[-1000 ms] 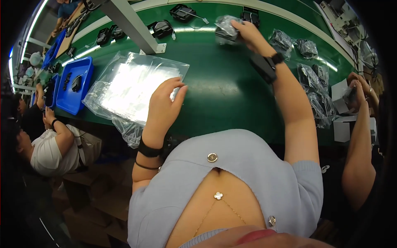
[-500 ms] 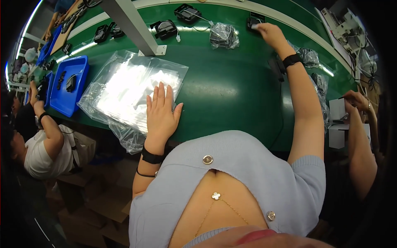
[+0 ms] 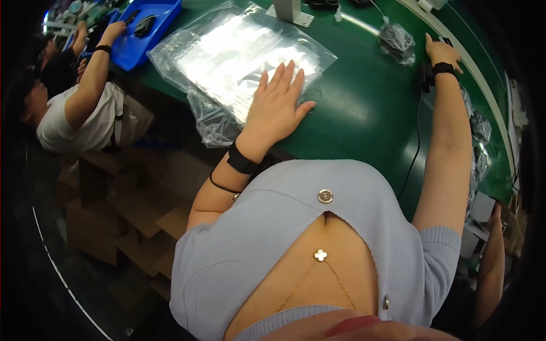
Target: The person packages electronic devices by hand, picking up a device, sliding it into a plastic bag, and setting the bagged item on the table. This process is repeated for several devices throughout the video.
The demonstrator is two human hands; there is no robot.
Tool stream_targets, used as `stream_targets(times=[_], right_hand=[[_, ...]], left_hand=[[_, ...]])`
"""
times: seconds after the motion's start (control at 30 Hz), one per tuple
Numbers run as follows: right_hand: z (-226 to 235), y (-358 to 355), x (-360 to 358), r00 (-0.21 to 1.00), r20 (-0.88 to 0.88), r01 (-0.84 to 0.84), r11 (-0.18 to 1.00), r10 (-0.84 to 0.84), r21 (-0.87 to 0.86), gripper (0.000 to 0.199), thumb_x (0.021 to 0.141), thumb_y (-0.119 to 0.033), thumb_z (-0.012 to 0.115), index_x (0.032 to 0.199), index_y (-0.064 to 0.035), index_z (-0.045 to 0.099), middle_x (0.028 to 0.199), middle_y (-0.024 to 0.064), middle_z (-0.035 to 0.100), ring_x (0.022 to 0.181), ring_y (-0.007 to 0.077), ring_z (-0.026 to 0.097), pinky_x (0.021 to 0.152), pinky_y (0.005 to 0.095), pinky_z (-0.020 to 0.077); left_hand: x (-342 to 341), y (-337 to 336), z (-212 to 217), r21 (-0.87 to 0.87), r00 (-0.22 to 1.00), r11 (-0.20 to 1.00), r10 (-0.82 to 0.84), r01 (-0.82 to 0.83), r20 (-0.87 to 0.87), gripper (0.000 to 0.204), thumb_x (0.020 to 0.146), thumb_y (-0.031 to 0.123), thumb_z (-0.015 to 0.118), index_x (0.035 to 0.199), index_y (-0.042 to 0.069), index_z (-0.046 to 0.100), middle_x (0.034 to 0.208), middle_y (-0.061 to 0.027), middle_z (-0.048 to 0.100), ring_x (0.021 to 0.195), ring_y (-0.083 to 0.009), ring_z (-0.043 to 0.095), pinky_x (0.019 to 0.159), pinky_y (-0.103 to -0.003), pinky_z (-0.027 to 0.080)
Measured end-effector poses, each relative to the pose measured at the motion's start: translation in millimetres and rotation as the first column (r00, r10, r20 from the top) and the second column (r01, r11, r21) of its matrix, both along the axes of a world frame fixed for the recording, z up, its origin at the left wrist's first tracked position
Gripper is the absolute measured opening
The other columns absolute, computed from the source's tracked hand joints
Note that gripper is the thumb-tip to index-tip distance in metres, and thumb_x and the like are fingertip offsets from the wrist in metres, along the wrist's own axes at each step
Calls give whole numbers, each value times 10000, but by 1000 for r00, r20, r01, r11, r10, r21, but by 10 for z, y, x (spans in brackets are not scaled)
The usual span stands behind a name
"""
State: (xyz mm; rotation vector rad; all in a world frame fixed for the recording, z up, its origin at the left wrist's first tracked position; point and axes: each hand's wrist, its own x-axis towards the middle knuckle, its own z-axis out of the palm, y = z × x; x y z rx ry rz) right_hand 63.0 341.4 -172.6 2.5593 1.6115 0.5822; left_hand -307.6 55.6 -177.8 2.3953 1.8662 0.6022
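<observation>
My left hand [image 3: 278, 105] lies flat with fingers spread on a stack of clear plastic bags [image 3: 227, 59], which shine under the lights. At the far right of the table is my right hand [image 3: 443, 54], its thumb and fingers apart. A small dark thing [image 3: 447, 41] shows just past it, partly covered by the hand, so contact is unclear. Beside the right wrist stands a black device [image 3: 426, 77] with a black cable [image 3: 419, 131]. To the left of the right hand lies a clear bag with a black item inside [image 3: 397, 43].
A blue tray [image 3: 128, 48] with black parts stands at the left, where a co-worker's hand [image 3: 115, 31] reaches in. A metal post [image 3: 288, 10] rises at the back. Bagged items [image 3: 480, 126] and a white box [image 3: 482, 206] lie right of my forearm, near another person's arm [image 3: 492, 267].
The view has shifted, so the table sits further right and higher. My right hand has opened around the dark thing it was pinching at. The left hand stays on the bags.
</observation>
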Motion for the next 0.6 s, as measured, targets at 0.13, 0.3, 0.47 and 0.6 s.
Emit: stream_targets(times=[0.13,0.3,0.47,0.6], right_hand=[[-523,290,467,981,-111,175,966,-156,188,785,800,-623,480,1355,-73,406,1395,301,298,1303,457,263,968,660,268],[-482,182,373,988,-126,-76,993,88,95,731,778,-559,535,1353,-123,423,1362,296,348,1260,480,305,978,612,312],[-248,-4,635,874,-150,-452,886,463,103,733,753,-568,546,1309,-96,475,1250,299,463,1168,446,432,951,486,392],[-494,-258,494,960,-121,-234,959,254,158,649,751,-556,556,1252,-144,531,1236,247,499,1104,407,503,955,450,397]], left_hand=[[-94,2,-5,-25,986,993,-114,118,120,477,872,369,548,1221,45,526,1347,-190,431,1270,-336,383,1051,-471,283],[-444,-136,150,-185,880,970,-51,155,472,385,839,328,603,1105,49,601,1223,-161,540,1129,-313,505,947,-396,400],[-492,-118,153,-70,982,996,-49,63,184,294,795,260,653,989,39,641,1050,-137,623,927,-299,589,785,-357,471],[-501,-97,123,-289,978,956,14,48,208,194,782,208,645,860,31,661,910,-144,644,822,-306,601,718,-378,476]])
